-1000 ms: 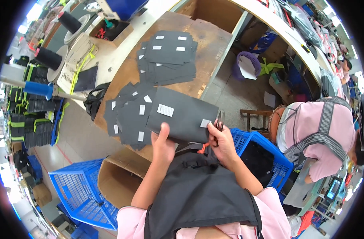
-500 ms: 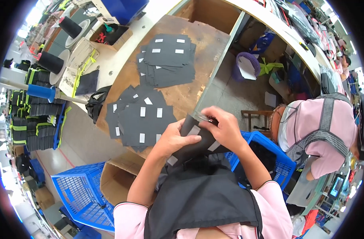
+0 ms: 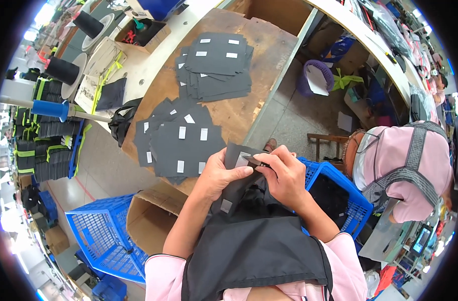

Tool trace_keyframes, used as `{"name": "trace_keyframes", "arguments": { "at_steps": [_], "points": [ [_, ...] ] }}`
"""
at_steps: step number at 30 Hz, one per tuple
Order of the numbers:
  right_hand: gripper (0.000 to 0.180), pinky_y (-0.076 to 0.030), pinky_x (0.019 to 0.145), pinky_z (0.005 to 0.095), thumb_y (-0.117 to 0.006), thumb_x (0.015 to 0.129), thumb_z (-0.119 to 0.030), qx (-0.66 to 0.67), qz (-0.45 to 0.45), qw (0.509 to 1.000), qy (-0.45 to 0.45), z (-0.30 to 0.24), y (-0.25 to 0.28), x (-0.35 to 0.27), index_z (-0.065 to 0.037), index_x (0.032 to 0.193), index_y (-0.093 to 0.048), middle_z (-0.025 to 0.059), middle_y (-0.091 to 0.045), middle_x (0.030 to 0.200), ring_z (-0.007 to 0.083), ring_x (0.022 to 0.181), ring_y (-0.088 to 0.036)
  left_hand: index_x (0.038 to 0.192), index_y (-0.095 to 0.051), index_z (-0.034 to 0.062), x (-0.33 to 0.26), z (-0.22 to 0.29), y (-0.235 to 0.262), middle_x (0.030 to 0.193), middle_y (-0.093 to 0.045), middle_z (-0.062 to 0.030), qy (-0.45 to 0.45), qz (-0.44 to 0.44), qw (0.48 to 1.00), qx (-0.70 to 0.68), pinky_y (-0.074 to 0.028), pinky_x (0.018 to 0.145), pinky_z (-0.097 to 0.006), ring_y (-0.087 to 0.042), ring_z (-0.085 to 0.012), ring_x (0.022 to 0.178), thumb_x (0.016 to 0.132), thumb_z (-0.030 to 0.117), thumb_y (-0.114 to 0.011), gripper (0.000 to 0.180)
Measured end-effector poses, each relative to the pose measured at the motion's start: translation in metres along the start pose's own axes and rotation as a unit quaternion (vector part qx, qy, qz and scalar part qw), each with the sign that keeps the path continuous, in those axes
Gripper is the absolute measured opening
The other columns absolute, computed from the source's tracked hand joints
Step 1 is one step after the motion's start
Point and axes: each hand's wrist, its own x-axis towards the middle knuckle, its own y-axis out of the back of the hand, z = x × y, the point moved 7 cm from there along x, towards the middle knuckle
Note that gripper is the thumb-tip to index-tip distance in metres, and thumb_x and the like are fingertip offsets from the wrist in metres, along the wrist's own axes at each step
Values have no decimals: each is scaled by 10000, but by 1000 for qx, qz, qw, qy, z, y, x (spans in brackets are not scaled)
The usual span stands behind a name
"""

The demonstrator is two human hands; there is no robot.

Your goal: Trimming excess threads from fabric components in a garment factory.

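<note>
Left hand (image 3: 220, 175): dark panel (image 3: 233, 191), 2 patches (image 3: 226, 205). Right hand (image 3: 285, 178): snips (image 3: 257, 161).

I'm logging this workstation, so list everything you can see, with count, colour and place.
Panel: one, dark grey, held before the person.
Snips: one, dark, by the held panel.
Table: one, brown, ahead.
Panel piles: two, dark grey, on the table.
Thread cones: two, black, upper left.
Tube: one, blue and pale, left.
Near crates: two, blue, either side of the person.
Carton: one nearby, brown, beside left crate.
Lime-trimmed stacks: several, black, far left.
Bin: one, purple, right of the table.
Co-worker: one nearby, pink top, right.
Stool: one, brown, by the co-worker.
Rim clutter: uncounted, mixed colours, too small to tell.
Apron: one, black, on the person.
Left hand: one, bare, gripping the panel.
Right hand: one, bare, holding the snips.
</note>
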Motion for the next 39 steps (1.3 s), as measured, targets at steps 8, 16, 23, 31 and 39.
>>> {"name": "trace_keyframes", "arguments": {
  "at_steps": [8,16,23,31,39],
  "points": [
    [293,-418,517,306,-704,667,6,43,48,998,-7,5,-2,1,-61,942,-625,74,-521,744,229,580,-526,1014,-576,10,-2,0,-1,938,-633,-45,0,4,1000,20,-481,773,-250,-592,-106,842,707,77,-774,371],
    [386,-406,598,246,-682,692,21,144,31,979,-143,39,17,-10,-45,1058,-579,79,-486,848,172,669,-489,994,-585,13,-4,1,10,919,-637,-52,4,25,999,27,-487,758,-252,-597,-107,817,709,88,-778,353],
    [322,-425,524,313,-709,662,-46,46,24,998,29,-4,10,5,-77,967,-612,66,-524,767,236,589,-529,1015,-568,6,-3,5,-2,918,-636,-52,-1,-8,1000,27,-487,757,-250,-593,-108,817,702,85,-784,389],
    [267,-411,509,312,-701,647,9,27,-14,999,41,-9,4,8,-59,899,-644,82,-521,707,241,577,-518,1006,-574,8,-5,2,3,916,-635,-40,-12,-15,998,55,-479,747,-238,-584,-95,815,691,84,-791,389],
    [266,-424,509,315,-712,653,-52,34,17,999,26,-4,8,2,-74,904,-625,45,-529,735,224,578,-533,995,-582,13,-7,1,1,907,-637,-35,-2,-19,998,64,-473,753,-236,-584,-94,808,692,84,-790,375]
  ]
}}
